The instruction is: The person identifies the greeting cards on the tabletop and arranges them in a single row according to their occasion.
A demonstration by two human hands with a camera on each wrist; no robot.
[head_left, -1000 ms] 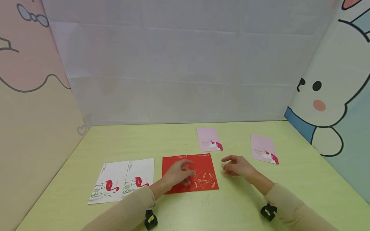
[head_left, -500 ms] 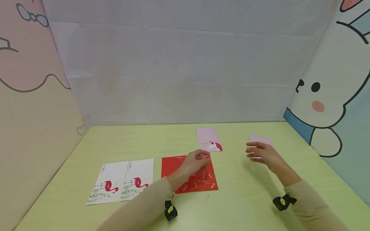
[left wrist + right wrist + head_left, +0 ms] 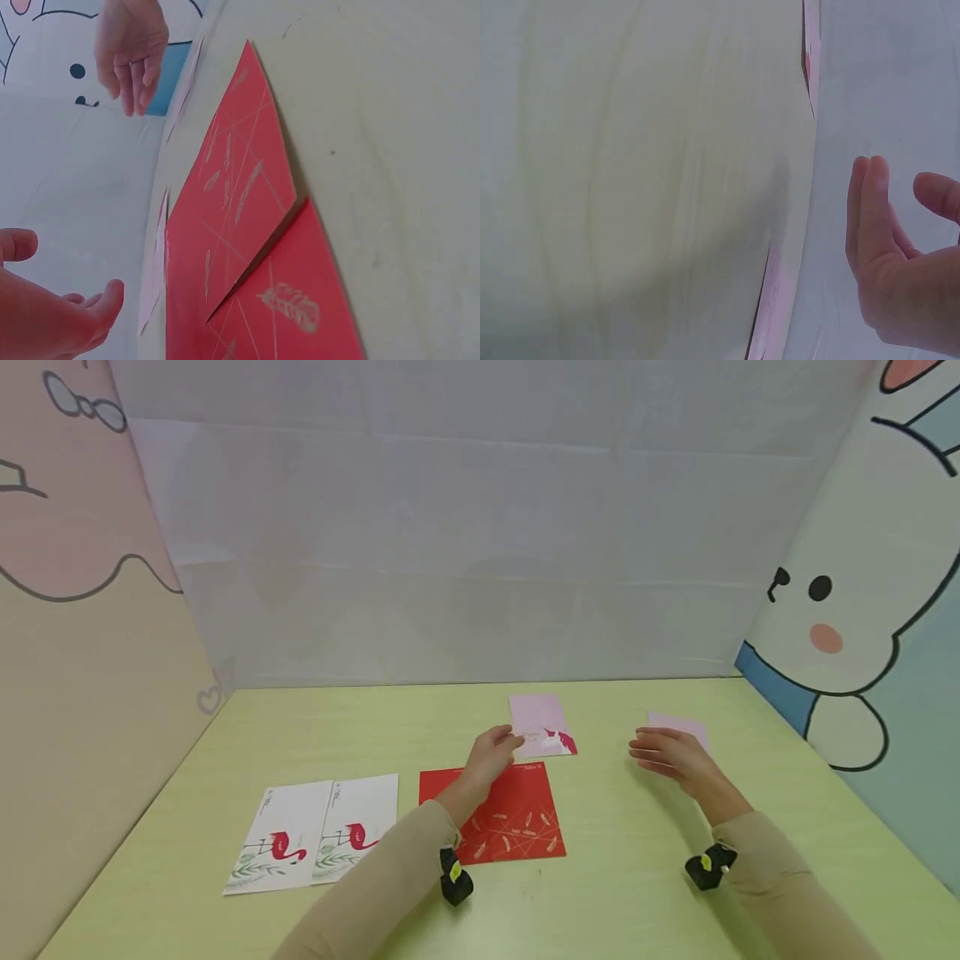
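1. Both hands have shifted since the earlier frames: the left hand went up off the red cards toward frame centre, the right hand edged slightly left, centre-right.
2. Green table fills the lower half of the head view.
3. Two red cards lie side by side, overlapping, lower centre (overlap is clear in the left wrist view).
4. Two white flamingo cards lie lower left, touching each other.
5. Pink card sits centre, just above the red pair; left fingertips reach its left edge, fingers relaxed, gripping nothing.
6. Second pink card sits centre-right, mostly hidden under the right hand; fingers straight, holding nothing, contact can't tell.
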